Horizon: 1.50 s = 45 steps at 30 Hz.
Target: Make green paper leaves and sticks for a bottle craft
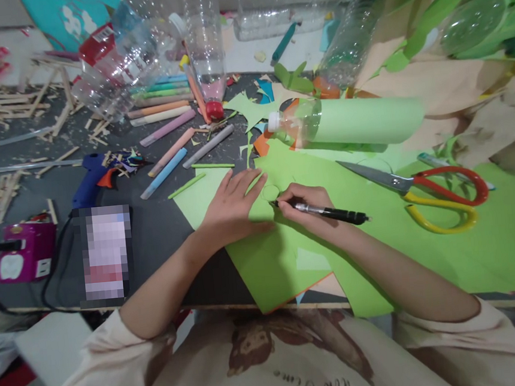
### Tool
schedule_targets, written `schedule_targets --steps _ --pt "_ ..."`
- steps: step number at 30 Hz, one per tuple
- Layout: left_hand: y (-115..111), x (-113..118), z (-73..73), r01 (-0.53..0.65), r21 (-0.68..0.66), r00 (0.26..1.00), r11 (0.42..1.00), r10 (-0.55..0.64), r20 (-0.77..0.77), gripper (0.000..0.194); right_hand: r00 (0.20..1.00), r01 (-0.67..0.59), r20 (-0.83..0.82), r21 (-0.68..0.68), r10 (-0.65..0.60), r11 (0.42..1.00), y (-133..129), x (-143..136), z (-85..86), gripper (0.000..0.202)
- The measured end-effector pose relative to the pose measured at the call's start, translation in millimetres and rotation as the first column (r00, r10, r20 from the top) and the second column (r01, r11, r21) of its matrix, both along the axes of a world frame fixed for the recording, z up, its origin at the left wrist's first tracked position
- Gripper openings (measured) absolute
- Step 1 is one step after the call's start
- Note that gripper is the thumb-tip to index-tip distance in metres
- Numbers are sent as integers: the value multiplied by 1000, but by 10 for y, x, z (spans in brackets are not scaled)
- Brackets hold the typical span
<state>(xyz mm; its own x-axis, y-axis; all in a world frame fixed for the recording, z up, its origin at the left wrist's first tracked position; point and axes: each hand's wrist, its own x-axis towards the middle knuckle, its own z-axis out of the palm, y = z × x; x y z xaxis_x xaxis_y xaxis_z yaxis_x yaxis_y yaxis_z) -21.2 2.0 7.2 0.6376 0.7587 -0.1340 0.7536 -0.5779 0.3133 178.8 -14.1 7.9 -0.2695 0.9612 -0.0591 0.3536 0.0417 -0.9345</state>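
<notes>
Bright green paper [264, 264] lies in front of me, with a small round outline drawn on it between my hands. My left hand [236, 207] rests flat on the paper, fingers spread, left of the outline. A black and silver pen [331, 212] is held in my right hand [306, 204], its tip touching the paper just below the outline. Scissors with one red and one yellow handle [403, 185] lie on the green paper to the right. Beyond my hands, a clear bottle wrapped in pale green paper [368, 120] lies on its side.
A blue glue gun [89, 180], a phone [104, 251] and a purple box [26, 252] are at the left. Rolled paper sticks [168, 127] and wooden sticks [7, 110] lie farther back. Clear plastic bottles [203, 41] stand or lie along the back.
</notes>
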Motion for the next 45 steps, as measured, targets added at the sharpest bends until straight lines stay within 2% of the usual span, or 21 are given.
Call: schedule_targets --steps 3,6,10,14,26,31,36,39,45 --pt "-3 4 1 -9 5 1000 1000 9 3 88 999 -39 5 28 39 999 7 -3 4 13" --pt "-3 1 0 -6 -8 1000 1000 6 2 90 994 -105 -35 -2 105 995 10 12 7 16" --pt "4 -17 7 16 -28 1000 999 -16 -1 98 996 -15 -85 -66 9 998 8 33 26 17" --pt "21 -20 24 18 -52 999 998 -19 -27 93 992 39 -119 -61 -46 997 14 26 39 16" --pt "51 -7 27 30 -105 999 994 -35 -42 97 1000 -17 -1 -64 17 998 47 5 -23 9" --pt "55 0 37 29 -116 997 993 -37 -69 98 999 -22 -29 -82 20 996 54 0 -14 10" --pt "50 1 37 29 -102 997 994 -36 -68 96 997 -37 -70 -169 25 985 69 8 9 11" --pt "47 -5 27 29 -93 998 995 -34 -53 95 998 7 -58 -152 -16 988 74 7 -5 11" --pt "50 -9 22 33 -86 998 996 -38 -55 96 1000 -12 -16 -102 11 995 63 -6 -38 8"
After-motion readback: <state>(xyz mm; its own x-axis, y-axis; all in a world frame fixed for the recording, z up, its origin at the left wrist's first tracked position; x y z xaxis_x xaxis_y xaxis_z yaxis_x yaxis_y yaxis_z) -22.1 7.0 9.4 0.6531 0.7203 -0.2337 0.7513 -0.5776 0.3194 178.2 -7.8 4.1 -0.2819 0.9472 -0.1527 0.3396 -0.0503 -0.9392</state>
